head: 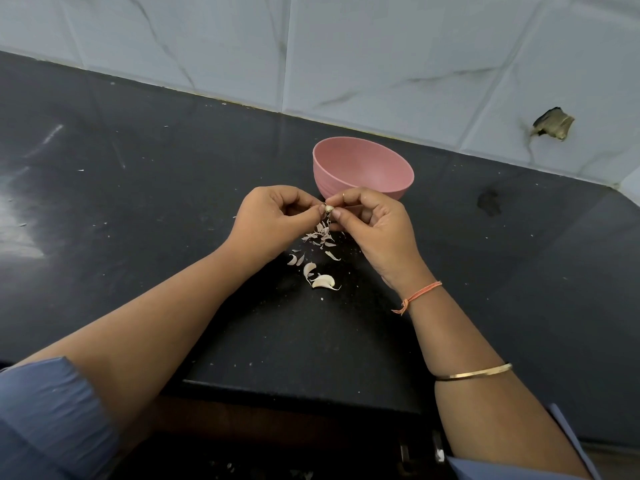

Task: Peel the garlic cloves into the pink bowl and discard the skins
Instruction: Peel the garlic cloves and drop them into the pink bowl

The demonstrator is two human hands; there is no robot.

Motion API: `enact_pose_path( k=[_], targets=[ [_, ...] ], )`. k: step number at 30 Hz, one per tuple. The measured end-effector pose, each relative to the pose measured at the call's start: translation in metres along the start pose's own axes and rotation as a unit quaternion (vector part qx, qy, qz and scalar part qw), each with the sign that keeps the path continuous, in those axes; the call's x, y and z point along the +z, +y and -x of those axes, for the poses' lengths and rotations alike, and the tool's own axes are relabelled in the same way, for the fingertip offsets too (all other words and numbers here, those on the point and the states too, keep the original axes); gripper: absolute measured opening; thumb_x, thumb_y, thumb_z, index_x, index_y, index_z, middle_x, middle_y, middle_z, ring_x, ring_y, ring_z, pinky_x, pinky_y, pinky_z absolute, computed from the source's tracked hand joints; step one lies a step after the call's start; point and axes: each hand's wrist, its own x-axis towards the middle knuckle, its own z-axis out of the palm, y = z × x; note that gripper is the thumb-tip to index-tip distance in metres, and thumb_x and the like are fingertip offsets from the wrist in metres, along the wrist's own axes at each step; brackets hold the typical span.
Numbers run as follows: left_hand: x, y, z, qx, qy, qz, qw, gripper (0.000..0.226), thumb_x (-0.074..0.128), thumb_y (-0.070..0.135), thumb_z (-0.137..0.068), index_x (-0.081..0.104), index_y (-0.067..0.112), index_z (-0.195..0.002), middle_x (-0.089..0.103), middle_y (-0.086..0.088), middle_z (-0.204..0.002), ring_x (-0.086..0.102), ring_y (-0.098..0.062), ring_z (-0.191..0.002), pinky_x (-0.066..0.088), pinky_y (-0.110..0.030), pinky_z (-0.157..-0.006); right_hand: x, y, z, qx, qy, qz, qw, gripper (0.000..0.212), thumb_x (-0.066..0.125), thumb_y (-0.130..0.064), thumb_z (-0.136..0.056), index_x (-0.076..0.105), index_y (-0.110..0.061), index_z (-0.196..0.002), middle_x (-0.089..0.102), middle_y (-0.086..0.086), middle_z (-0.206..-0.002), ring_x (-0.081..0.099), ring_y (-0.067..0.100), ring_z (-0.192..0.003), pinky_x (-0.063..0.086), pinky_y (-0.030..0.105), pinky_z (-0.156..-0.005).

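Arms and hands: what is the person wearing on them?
Both arms have blue sleeves pushed up: left sleeve and right sleeve. The right wrist carries an orange thread, a thin gold bangle sits further up, and a small ring is on the right hand.

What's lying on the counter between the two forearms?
In the head view, loose garlic skins and a whole clove lie there on the dark counter.

On the counter [138, 168] the bowl [346, 188] stands close before the far wall [346, 46]; just near of it the left hand [273, 220] and right hand [374, 223] pinch a garlic clove [329, 209] above scattered skins [320, 237], with loose cloves [322, 281] lying nearer.
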Motion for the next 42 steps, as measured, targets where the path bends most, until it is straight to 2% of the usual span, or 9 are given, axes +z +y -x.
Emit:
enact_pose_path(
  k=[7, 14, 17, 22, 26, 31, 35, 38, 42],
  targets=[
    [0.0, -0.0009, 0.0003, 0.006, -0.002, -0.001, 1.0, 0.009, 0.072, 0.017, -0.08, 0.072, 0.025, -0.076, 0.072, -0.003, -0.074, 0.068, -0.027, -0.075, 0.056, -0.042, -0.076, -0.0001, 0.0001, -0.0002, 0.004, 0.002, -0.003, 1.0, 0.018, 0.059, 0.009, -0.084, 0.066, -0.007, -0.089, 0.067, 0.002, -0.083, 0.065, 0.006, -0.076, 0.055, 0.02, -0.073],
    [0.0011, -0.0022, -0.0008, 0.012, -0.005, -0.018, 1.0, 0.012, 0.07, 0.011, -0.08, 0.069, 0.021, -0.073, 0.068, 0.003, -0.067, 0.059, -0.002, -0.06, 0.049, -0.018, -0.061, 0.0006, -0.0013, 0.0026, 0.015, -0.012, -0.001, 1.0, 0.016, 0.064, 0.006, -0.081, 0.065, -0.007, -0.091, 0.068, 0.003, -0.084, 0.066, 0.009, -0.079, 0.054, 0.021, -0.075],
    [0.0014, -0.0011, -0.0002, 0.018, -0.009, -0.03, 0.999, 0.014, 0.069, 0.009, -0.079, 0.068, 0.022, -0.072, 0.066, 0.007, -0.065, 0.057, 0.003, -0.056, 0.046, -0.011, -0.057, 0.0013, -0.0021, 0.0039, 0.013, -0.01, 0.007, 1.0, 0.015, 0.067, 0.004, -0.08, 0.065, -0.009, -0.088, 0.068, 0.002, -0.082, 0.067, 0.008, -0.078, 0.053, 0.019, -0.072],
    [0.001, -0.0029, -0.0022, 0.01, 0.013, -0.043, 0.999, 0.011, 0.069, 0.012, -0.078, 0.068, 0.02, -0.071, 0.068, 0.004, -0.067, 0.058, -0.002, -0.06, 0.05, -0.02, -0.061, -0.0006, -0.0018, 0.0029, 0.006, 0.018, -0.004, 1.0, 0.015, 0.065, 0.006, -0.081, 0.065, -0.009, -0.085, 0.069, 0.008, -0.084, 0.068, 0.018, -0.079, 0.057, 0.036, -0.079],
    [0.0011, -0.0048, -0.0027, -0.005, 0.022, -0.058, 0.998, 0.015, 0.067, 0.013, -0.078, 0.067, 0.024, -0.069, 0.068, 0.004, -0.068, 0.059, -0.005, -0.062, 0.05, -0.023, -0.062, -0.0033, -0.0047, 0.0022, 0.011, 0.023, -0.056, 0.998, 0.019, 0.062, 0.011, -0.081, 0.063, -0.008, -0.083, 0.067, 0.006, -0.083, 0.067, 0.011, -0.074, 0.057, 0.026, -0.075],
    [0.001, -0.0049, -0.0016, -0.021, 0.021, -0.037, 0.999, 0.01, 0.066, 0.028, -0.077, 0.067, 0.02, -0.071, 0.069, -0.003, -0.07, 0.064, -0.021, -0.067, 0.054, -0.037, -0.07, -0.0033, -0.0041, 0.0024, 0.024, 0.024, -0.065, 0.997, 0.018, 0.062, 0.012, -0.08, 0.063, -0.005, -0.086, 0.068, 0.006, -0.083, 0.068, 0.014, -0.077, 0.057, 0.027, -0.078],
    [0.0023, -0.0027, 0.0004, -0.014, -0.002, -0.012, 1.0, 0.011, 0.072, 0.028, -0.079, 0.07, 0.021, -0.087, 0.071, 0.0, -0.08, 0.068, -0.02, -0.075, 0.057, -0.035, -0.072, -0.0043, -0.0032, 0.0017, 0.027, 0.028, -0.067, 0.997, 0.018, 0.063, 0.011, -0.08, 0.063, -0.005, -0.085, 0.07, 0.001, -0.077, 0.07, 0.016, -0.077, 0.057, 0.029, -0.079],
    [0.0025, -0.0036, 0.0006, 0.0, -0.021, 0.0, 1.0, 0.024, 0.071, 0.023, -0.081, 0.068, 0.023, -0.105, 0.071, 0.001, -0.086, 0.068, -0.015, -0.077, 0.058, -0.032, -0.076, -0.0039, -0.0028, 0.0021, 0.017, 0.022, -0.048, 0.998, 0.017, 0.066, 0.008, -0.079, 0.064, -0.009, -0.084, 0.07, 0.0, -0.078, 0.069, 0.015, -0.078, 0.057, 0.033, -0.079],
    [0.0025, -0.0032, 0.0008, 0.014, -0.013, -0.026, 0.999, 0.01, 0.068, 0.018, -0.083, 0.072, 0.027, -0.085, 0.071, 0.004, -0.073, 0.064, -0.006, -0.066, 0.054, -0.026, -0.07, -0.0033, -0.0035, 0.0024, 0.008, 0.012, -0.022, 1.0, 0.023, 0.066, 0.009, -0.078, 0.065, -0.013, -0.083, 0.068, -0.001, -0.081, 0.066, 0.006, -0.077, 0.054, 0.022, -0.073]
  ],
)
